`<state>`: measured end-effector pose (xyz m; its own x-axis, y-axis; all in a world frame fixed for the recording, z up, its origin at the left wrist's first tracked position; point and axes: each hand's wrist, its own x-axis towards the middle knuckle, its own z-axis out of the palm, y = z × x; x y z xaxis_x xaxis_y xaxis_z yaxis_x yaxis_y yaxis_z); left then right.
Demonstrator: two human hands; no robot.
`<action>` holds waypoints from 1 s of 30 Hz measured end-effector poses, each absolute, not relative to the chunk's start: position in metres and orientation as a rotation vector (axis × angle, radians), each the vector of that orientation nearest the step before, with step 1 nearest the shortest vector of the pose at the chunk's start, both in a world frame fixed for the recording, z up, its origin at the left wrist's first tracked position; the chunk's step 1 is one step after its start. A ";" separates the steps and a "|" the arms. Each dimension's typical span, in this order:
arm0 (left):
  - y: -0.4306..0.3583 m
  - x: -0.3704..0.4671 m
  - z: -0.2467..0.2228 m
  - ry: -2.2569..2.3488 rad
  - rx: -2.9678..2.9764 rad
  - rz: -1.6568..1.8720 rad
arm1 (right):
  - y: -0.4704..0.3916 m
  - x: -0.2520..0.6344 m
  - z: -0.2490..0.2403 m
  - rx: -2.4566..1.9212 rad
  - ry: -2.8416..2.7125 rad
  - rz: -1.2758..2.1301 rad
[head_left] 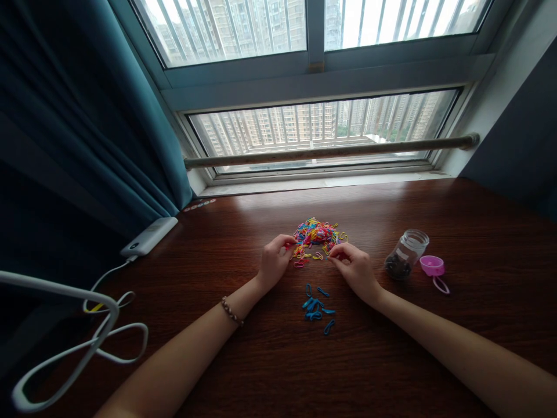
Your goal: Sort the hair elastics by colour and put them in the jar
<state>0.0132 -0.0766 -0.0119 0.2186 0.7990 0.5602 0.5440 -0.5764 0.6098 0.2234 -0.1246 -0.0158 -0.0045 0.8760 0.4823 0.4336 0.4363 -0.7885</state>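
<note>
A heap of small, multicoloured looped clips (317,233) lies on the dark wooden table, with a few loose ones at its near edge. My left hand (277,255) is at the heap's left side, thumb and forefinger pinched together; what they hold, if anything, is too small to make out. At the near right edge, my right hand (354,270) has its fingertips closed, with a tiny blue bit showing at them. Closer to me, between my forearms, several blue looped clips (313,307) form a separate loose group.
Right of my right hand, a clear jar (407,254) with dark contents leans at a tilt beside a pink lid (432,266) with a loop. A white power strip (149,237) and looped white cable (115,313) are at left, below a blue curtain (143,116). A window stands behind.
</note>
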 end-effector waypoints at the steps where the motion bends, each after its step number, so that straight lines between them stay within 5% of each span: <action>1: -0.076 0.013 -0.013 1.283 2.177 1.290 | -0.126 0.223 -0.015 -1.164 -1.615 0.548; 10: -0.074 0.015 -0.013 1.272 2.093 1.291 | -0.149 0.212 -0.001 -0.835 -2.074 0.898; 19: -0.080 0.016 -0.015 1.128 2.049 1.208 | -0.117 0.233 -0.019 -1.492 -1.707 0.244; 30: -0.102 0.023 -0.008 0.848 2.410 1.027 | -0.110 0.239 -0.030 -1.566 -1.810 0.145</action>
